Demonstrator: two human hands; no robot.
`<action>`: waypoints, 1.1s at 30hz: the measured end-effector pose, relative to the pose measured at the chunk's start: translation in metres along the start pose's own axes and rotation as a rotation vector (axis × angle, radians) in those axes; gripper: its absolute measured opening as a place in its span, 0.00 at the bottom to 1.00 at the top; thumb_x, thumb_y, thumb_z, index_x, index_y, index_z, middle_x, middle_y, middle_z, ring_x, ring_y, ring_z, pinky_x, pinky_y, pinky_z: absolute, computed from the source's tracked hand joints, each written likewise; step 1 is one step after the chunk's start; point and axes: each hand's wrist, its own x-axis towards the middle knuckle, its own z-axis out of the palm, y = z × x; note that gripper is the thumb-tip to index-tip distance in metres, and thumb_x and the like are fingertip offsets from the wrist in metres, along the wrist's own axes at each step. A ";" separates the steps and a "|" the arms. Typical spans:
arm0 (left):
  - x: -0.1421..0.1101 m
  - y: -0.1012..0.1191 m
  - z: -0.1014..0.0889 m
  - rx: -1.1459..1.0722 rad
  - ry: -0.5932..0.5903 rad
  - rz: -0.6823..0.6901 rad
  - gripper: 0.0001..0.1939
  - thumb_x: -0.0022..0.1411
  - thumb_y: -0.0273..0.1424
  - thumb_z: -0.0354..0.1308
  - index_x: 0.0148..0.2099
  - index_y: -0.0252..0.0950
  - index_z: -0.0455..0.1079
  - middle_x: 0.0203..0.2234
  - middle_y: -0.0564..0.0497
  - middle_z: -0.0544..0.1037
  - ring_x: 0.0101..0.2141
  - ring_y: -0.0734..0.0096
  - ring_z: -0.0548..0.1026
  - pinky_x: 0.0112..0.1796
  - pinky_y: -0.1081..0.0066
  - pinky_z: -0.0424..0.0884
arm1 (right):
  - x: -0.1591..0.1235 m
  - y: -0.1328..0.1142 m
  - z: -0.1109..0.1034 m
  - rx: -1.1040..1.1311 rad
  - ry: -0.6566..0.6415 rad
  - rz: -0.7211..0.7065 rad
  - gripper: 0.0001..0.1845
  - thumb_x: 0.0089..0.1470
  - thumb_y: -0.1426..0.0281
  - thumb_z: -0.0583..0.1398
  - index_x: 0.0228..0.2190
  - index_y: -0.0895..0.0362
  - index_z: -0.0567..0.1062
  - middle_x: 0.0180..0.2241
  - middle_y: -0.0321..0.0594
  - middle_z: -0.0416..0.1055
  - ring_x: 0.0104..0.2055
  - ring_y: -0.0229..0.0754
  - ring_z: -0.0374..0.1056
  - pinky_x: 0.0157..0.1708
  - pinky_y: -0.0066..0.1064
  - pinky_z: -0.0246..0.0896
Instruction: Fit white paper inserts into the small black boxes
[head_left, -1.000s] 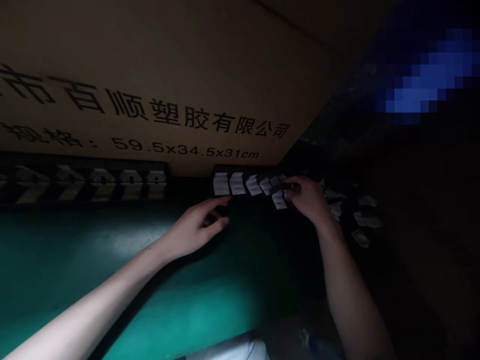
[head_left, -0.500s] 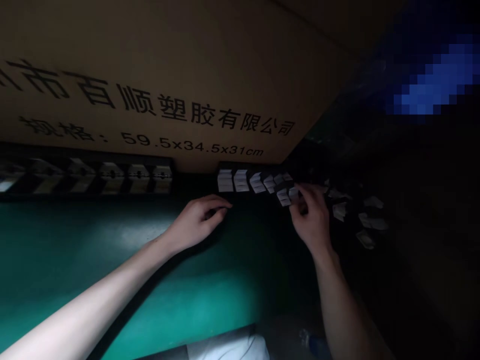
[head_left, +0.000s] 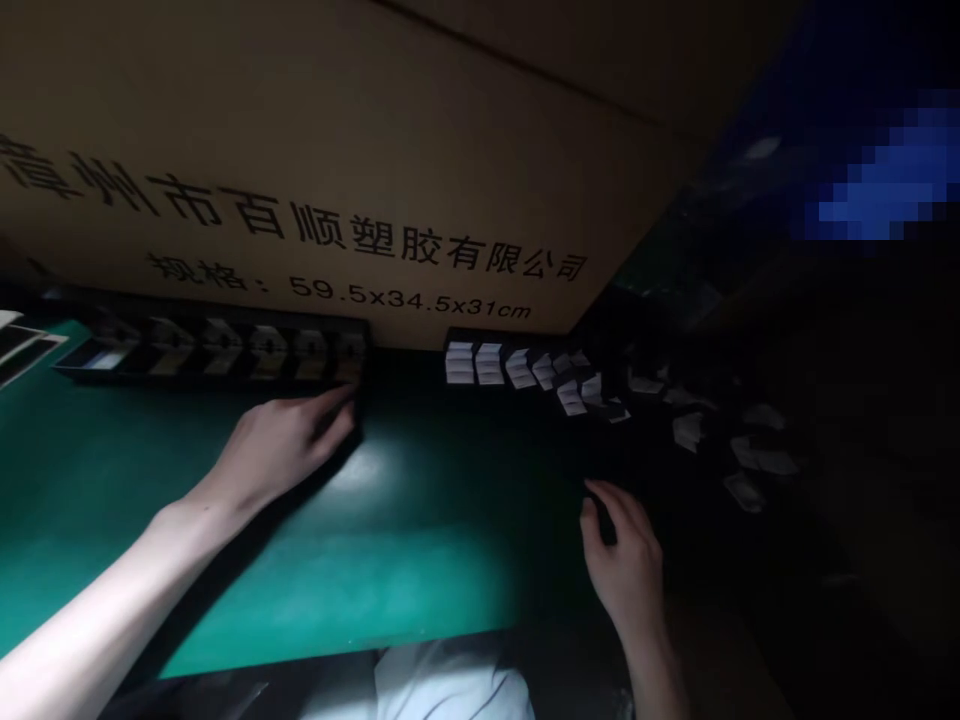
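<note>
My left hand (head_left: 289, 445) reaches to the near right end of a long black tray (head_left: 217, 375). Its thumb and forefinger are apart, close to the tray's corner; whether they touch it is hard to see. Inside the tray sits a row of dark pieces with pale angled faces. Over the dim right part of the green table, my right hand (head_left: 626, 550) hovers with curved fingers and a gap between thumb and forefinger, nothing visible in it. Beyond it lies a row of small white-faced black pieces (head_left: 491, 365), with loose ones (head_left: 571, 397) at its right end.
A large cardboard box (head_left: 337, 130) with printed characters stands behind the tray and the row. More pale pieces (head_left: 688, 430) lie scattered in shadow at the right. The green tabletop (head_left: 360, 580) ends in front of a light cloth (head_left: 450, 680). Something blue (head_left: 885, 180) shows at upper right.
My left hand has moved left, from near the white-faced row to the tray. My right hand has drawn back towards me from the loose pieces. The view has shifted left.
</note>
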 end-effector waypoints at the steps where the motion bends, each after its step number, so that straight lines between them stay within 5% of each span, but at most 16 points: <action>1: 0.000 0.003 0.002 -0.005 -0.008 0.020 0.32 0.72 0.44 0.43 0.68 0.35 0.71 0.51 0.39 0.85 0.48 0.41 0.83 0.40 0.61 0.74 | 0.001 0.000 0.001 0.000 0.009 -0.007 0.19 0.69 0.58 0.56 0.49 0.55 0.81 0.48 0.49 0.80 0.50 0.51 0.77 0.45 0.43 0.79; 10: -0.004 0.009 -0.006 -0.094 0.076 -0.050 0.29 0.72 0.44 0.47 0.62 0.34 0.77 0.50 0.40 0.85 0.46 0.44 0.83 0.41 0.63 0.73 | -0.001 0.003 0.004 0.043 0.023 -0.004 0.18 0.70 0.59 0.56 0.47 0.55 0.81 0.48 0.48 0.80 0.49 0.50 0.78 0.44 0.43 0.79; 16: -0.005 0.020 0.012 -0.312 0.005 0.179 0.31 0.73 0.51 0.45 0.59 0.39 0.80 0.54 0.42 0.84 0.51 0.47 0.82 0.48 0.61 0.76 | 0.006 -0.006 0.005 0.034 -0.059 -0.005 0.15 0.69 0.60 0.57 0.46 0.52 0.81 0.48 0.48 0.79 0.48 0.52 0.77 0.40 0.44 0.81; 21: 0.028 0.050 0.016 -0.455 -0.169 0.364 0.25 0.72 0.47 0.50 0.55 0.42 0.83 0.48 0.44 0.86 0.47 0.51 0.84 0.46 0.63 0.77 | 0.051 -0.060 0.024 0.190 -0.337 -0.204 0.16 0.69 0.69 0.57 0.55 0.52 0.77 0.52 0.47 0.76 0.52 0.49 0.77 0.49 0.44 0.80; 24: 0.055 0.059 0.012 -0.506 -0.328 0.373 0.21 0.69 0.46 0.56 0.46 0.40 0.86 0.24 0.48 0.84 0.27 0.63 0.82 0.32 0.70 0.75 | 0.089 -0.094 0.051 0.204 -0.439 -0.318 0.20 0.69 0.69 0.58 0.60 0.55 0.72 0.50 0.49 0.76 0.48 0.49 0.78 0.45 0.42 0.80; 26: 0.067 0.060 0.008 -0.542 -0.393 0.356 0.20 0.67 0.45 0.58 0.41 0.39 0.87 0.19 0.50 0.80 0.20 0.69 0.76 0.25 0.73 0.69 | 0.109 -0.109 0.070 0.170 -0.479 -0.426 0.21 0.69 0.69 0.59 0.61 0.57 0.71 0.50 0.51 0.75 0.48 0.50 0.78 0.45 0.42 0.79; 31: 0.075 0.041 -0.021 -0.695 -0.607 0.242 0.18 0.62 0.48 0.64 0.45 0.43 0.86 0.24 0.50 0.83 0.20 0.71 0.72 0.20 0.75 0.65 | 0.129 -0.115 0.101 0.169 -0.505 -0.540 0.11 0.70 0.69 0.58 0.47 0.58 0.79 0.44 0.46 0.76 0.41 0.44 0.78 0.40 0.34 0.75; 33: 0.074 0.030 -0.032 -0.712 -0.569 0.146 0.19 0.61 0.50 0.65 0.40 0.42 0.86 0.23 0.50 0.82 0.19 0.71 0.71 0.19 0.74 0.64 | 0.128 -0.111 0.106 0.240 -0.483 -0.555 0.09 0.70 0.71 0.58 0.44 0.58 0.79 0.42 0.44 0.76 0.40 0.42 0.77 0.39 0.30 0.73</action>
